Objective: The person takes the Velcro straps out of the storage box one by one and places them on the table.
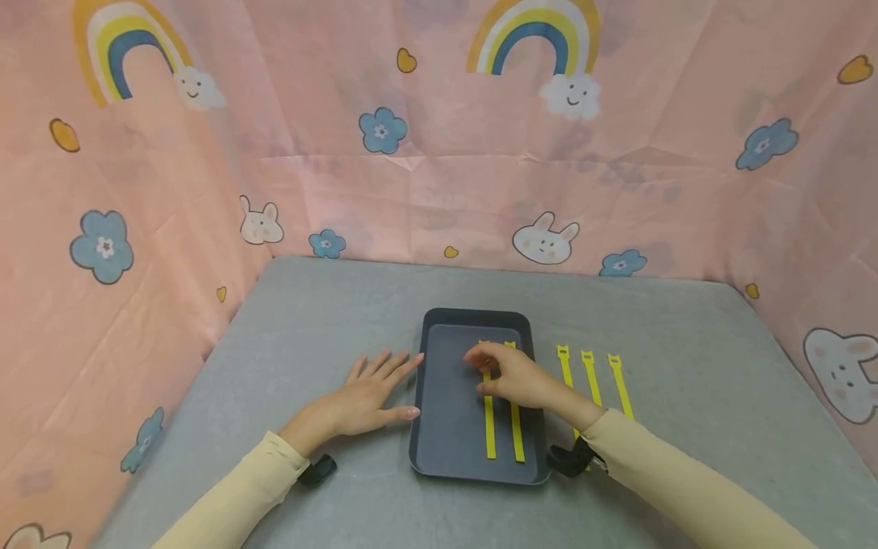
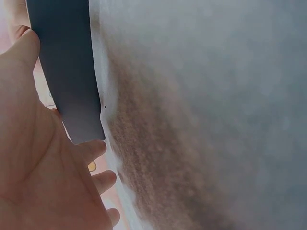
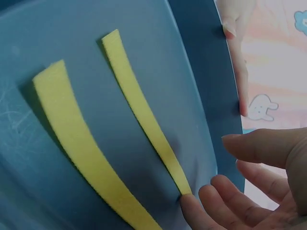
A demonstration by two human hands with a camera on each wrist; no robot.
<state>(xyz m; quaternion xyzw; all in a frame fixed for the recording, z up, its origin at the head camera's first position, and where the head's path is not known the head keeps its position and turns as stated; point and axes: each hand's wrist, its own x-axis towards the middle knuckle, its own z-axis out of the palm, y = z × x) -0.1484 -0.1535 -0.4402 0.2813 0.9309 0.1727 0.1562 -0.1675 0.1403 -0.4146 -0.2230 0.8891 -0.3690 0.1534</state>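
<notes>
A dark grey rectangular tray [image 1: 449, 427] lies on the table with two yellow hook-and-loop cable ties in it, a left one [image 1: 490, 431] and a right one [image 1: 517, 435], roughly parallel. My left hand [image 1: 363, 400] is spread out along the tray's left side; its thumb and a fingertip touch the rim. Over the tray, my right hand [image 1: 517, 377] hangs with loosely bent fingers and covers the upper parts of both ties. In the right wrist view its thumb stands apart from the fingers, and one fingertip [image 3: 192, 211] meets the left tie [image 3: 144, 120]. Nothing is gripped.
Right of the tray, three more yellow cable ties [image 1: 620, 381] lie side by side on the grey tabletop [image 1: 686, 457], partly hidden by my right forearm. A pink patterned cloth [image 1: 439, 191] encloses the table at the back and sides.
</notes>
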